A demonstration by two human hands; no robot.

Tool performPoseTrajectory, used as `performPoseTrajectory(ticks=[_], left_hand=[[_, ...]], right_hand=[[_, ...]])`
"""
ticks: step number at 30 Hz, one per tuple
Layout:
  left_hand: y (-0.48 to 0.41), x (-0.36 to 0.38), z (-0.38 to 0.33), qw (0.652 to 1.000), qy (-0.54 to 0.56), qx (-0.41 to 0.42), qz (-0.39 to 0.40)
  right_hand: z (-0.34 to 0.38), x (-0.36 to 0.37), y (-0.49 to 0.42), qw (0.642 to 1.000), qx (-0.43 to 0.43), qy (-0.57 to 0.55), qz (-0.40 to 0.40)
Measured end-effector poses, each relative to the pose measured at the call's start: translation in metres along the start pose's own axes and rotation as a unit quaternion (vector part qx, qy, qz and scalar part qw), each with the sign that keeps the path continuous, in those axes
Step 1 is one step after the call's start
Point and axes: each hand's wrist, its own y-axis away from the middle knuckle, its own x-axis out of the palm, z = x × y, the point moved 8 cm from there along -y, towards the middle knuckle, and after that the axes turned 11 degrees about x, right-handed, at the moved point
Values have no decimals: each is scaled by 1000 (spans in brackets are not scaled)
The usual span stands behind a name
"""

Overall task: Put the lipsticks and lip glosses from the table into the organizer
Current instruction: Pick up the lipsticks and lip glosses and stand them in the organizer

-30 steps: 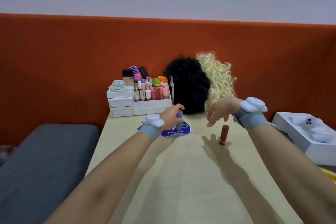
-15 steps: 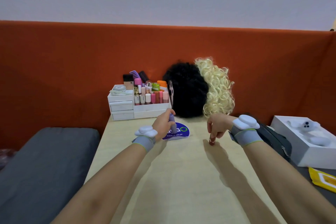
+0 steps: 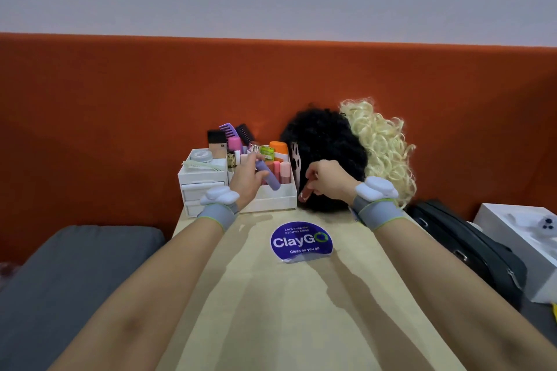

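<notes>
Lilac tube (image 3: pixel 269 177), gripped by the left hand (image 3: pixel 247 178) over the organizer (image 3: pixel 272 199), needed uprighting before insertion; the right hand (image 3: pixel 327 183) beside it pinched a brown lipstick (image 3: pixel 305 192).

My table (image 3: pixel 301 310) looked like pale, smooth wood, its sticker (image 3: pixel 301 242) glossy, the organizer (image 3: pixel 271 197) white matt plastic, the tube (image 3: pixel 268 176) I held matt lilac plastic.

I see a pale wooden worktop (image 3: pixel 301 310) carrying a white plastic organizer (image 3: pixel 265 199), black curly wig (image 3: pixel 325 144), blonde curly wig (image 3: pixel 382 141) and round purple sticker (image 3: pixel 301 242).
</notes>
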Motion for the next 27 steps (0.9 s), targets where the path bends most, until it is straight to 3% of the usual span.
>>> performPoseTrajectory(ticks=[5, 9, 17, 27], left_hand=[[-40, -4, 9, 998, -50, 38, -19], [-54, 11, 17, 992, -106, 68, 24], [-64, 44, 31, 928, -341, 129, 69], [-62, 59, 35, 915, -359, 170, 73]], right_hand=[[28, 1, -39, 997, -24, 18, -71], [40, 18, -58, 994, -35, 50, -90], [38, 51, -82, 993, -16, 86, -82], [28, 71, -100, 995, 15, 61, -75]])
